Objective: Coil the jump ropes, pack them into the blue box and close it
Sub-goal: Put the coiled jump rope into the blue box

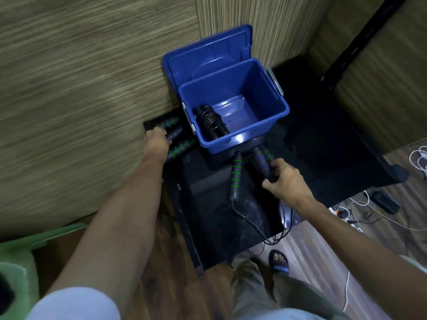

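Beside blue box (233,98), loose handle (235,176).

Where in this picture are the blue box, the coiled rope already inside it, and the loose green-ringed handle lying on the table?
blue box (272,98): head view, on its inner right wall.
coiled rope (211,121): head view, on the middle of the bundle.
green-ringed handle (235,175): head view, on the grip's middle.

Dim, warm indoor light comes from above. It leaves white glare on the floor of the blue box (233,105) and along its near rim. The black desk (323,144) swallows detail in shadow. Motion blur streaks the wall panel (80,77) at left. Wide-angle distortion bends lines towards the edges, and the green object (16,269) at near left is soft.
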